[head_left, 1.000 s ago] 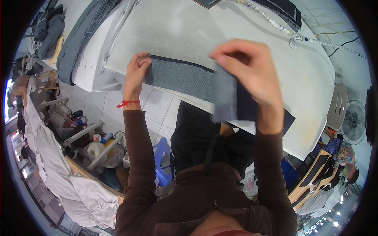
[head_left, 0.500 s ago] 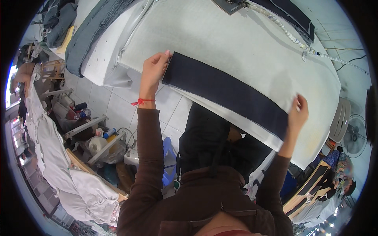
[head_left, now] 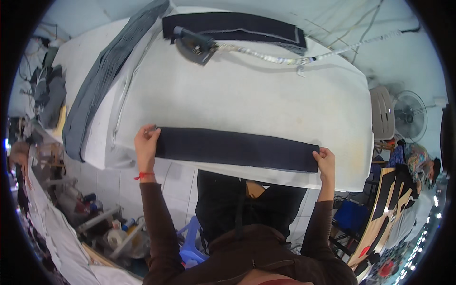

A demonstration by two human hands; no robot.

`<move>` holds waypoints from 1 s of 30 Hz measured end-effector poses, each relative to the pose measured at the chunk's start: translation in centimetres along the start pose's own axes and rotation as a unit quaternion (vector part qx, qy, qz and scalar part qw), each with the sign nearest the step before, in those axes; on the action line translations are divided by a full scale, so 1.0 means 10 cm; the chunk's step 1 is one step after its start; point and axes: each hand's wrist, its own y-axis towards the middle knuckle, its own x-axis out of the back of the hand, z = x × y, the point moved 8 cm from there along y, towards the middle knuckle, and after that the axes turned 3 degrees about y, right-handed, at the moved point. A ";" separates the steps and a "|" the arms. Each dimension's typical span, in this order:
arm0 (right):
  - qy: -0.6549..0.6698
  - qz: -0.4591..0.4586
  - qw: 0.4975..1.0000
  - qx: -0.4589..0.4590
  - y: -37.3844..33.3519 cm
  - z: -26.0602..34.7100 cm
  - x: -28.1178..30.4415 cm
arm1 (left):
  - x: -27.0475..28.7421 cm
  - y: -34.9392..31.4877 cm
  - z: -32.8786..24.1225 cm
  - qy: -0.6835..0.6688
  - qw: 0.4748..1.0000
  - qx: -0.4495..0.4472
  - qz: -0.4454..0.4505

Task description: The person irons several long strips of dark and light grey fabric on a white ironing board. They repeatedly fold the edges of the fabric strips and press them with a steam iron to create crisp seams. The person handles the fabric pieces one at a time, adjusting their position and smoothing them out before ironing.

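Observation:
A long dark navy strip of fabric (head_left: 237,149) lies along the near edge of the white-covered ironing table (head_left: 228,95). My left hand (head_left: 147,140) pinches the strip's left end at its far corner. At the other end, my right hand (head_left: 326,161) grips the right edge between thumb and fingers. The strip is stretched fairly flat between both hands. Toward the far left of the table sits an iron (head_left: 194,46), its wrapped hose running off to the right.
Behind the iron lies a stack of dark fabric strips (head_left: 237,26). A long pile of grey cloth (head_left: 111,78) drapes over the table's left side. Beyond the right edge stand a beige chair (head_left: 381,113) and a fan (head_left: 409,116). A blue stool (head_left: 192,242) is below.
The view has turned and tilted up, bringing the whole iron and far stack into sight. My right hand, which was loose beside the strip's right end, now grips it; my left keeps its hold.

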 end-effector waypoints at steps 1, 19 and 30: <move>-0.089 -0.029 0.995 0.032 -0.03 0.14 0.03 | 0.00 -0.04 -0.08 0.028 0.999 -0.019 -0.001; 0.170 0.222 0.925 0.255 -1.59 3.51 0.09 | -1.80 -1.97 -3.26 -0.062 0.876 -0.331 0.345; 0.085 0.118 0.888 0.436 -0.63 5.98 1.42 | -2.92 -1.41 -2.58 -0.058 0.704 -0.288 0.647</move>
